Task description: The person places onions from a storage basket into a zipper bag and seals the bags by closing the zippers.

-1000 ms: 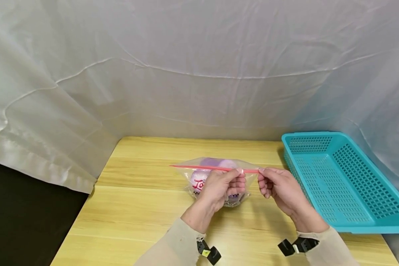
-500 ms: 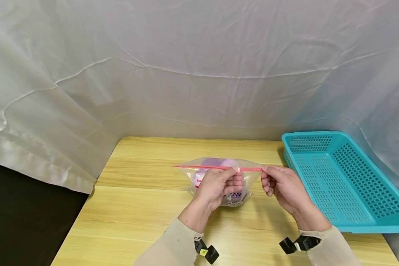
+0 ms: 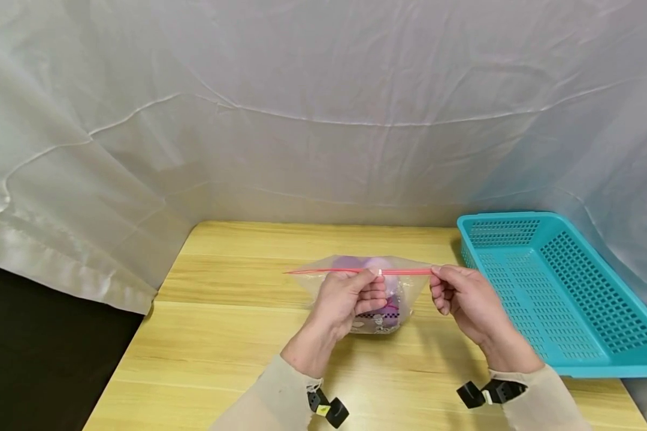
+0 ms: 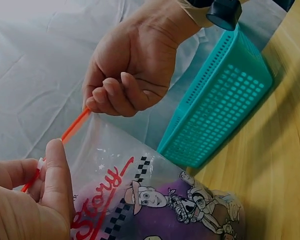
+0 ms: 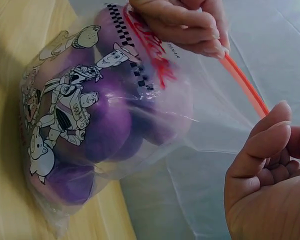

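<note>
A clear zip bag point(image 3: 404, 299) printed with cartoon figures stands on the table, holding several purple and pale round things point(image 5: 110, 125). Along its top runs a red zip strip point(image 3: 410, 272) with a small white slider point(image 4: 41, 164). My left hand point(image 3: 342, 299) pinches the strip at the slider between thumb and fingers. At the strip's right end, my right hand point(image 3: 466, 299) pinches the corner, its other fingers curled in. Between the two hands the strip is taut. Left of my left hand, the two red edges stand slightly apart.
A turquoise plastic basket point(image 3: 561, 368) sits on the right of the wooden table point(image 3: 221, 353), close beside my right hand. Pale grey cloth point(image 3: 323, 161) hangs behind and to the left. A dark area point(image 3: 43, 347) lies beyond the table's left edge.
My left hand has slid a little leftward along the strip with the slider. My right hand has shifted slightly right, drawing the bag along with it.
</note>
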Action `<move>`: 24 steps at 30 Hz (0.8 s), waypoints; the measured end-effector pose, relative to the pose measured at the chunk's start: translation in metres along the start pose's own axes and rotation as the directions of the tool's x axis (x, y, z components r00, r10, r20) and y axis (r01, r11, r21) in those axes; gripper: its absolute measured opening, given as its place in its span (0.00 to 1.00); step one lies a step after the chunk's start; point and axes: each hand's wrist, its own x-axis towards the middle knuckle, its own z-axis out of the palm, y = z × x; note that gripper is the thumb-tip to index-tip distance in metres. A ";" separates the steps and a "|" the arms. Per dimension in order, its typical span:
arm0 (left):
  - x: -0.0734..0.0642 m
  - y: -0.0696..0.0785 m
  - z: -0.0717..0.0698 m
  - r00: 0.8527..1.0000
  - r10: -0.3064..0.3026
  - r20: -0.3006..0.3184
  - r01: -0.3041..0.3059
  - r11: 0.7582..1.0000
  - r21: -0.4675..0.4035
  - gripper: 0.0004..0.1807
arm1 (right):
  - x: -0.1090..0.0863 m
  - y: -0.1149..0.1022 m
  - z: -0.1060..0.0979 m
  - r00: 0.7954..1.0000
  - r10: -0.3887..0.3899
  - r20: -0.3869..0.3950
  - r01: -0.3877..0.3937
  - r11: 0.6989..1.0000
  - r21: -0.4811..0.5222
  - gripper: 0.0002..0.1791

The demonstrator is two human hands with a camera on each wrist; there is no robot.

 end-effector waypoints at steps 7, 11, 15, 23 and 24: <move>-0.004 0.006 -0.006 1.000 0.011 -0.020 -0.011 0.999 -0.031 0.13 | 0.001 -0.002 -0.002 1.000 -0.005 -0.008 0.005 1.000 0.008 0.19; -0.004 0.008 -0.010 1.000 0.005 -0.031 -0.006 0.999 -0.043 0.11 | 0.002 -0.002 -0.005 1.000 -0.008 -0.017 0.008 1.000 0.010 0.19; -0.004 0.010 -0.014 0.999 0.008 -0.041 -0.010 0.999 -0.034 0.11 | 0.002 -0.002 -0.006 1.000 -0.001 -0.022 0.001 1.000 0.010 0.19; -0.005 0.015 -0.023 0.999 0.017 -0.035 -0.019 0.999 -0.036 0.12 | 0.004 -0.002 -0.010 0.999 0.009 -0.035 -0.008 1.000 0.028 0.19; -0.005 0.015 -0.025 0.999 0.019 -0.036 -0.020 0.999 -0.036 0.12 | 0.004 -0.002 -0.010 0.999 0.011 -0.035 -0.010 1.000 0.029 0.19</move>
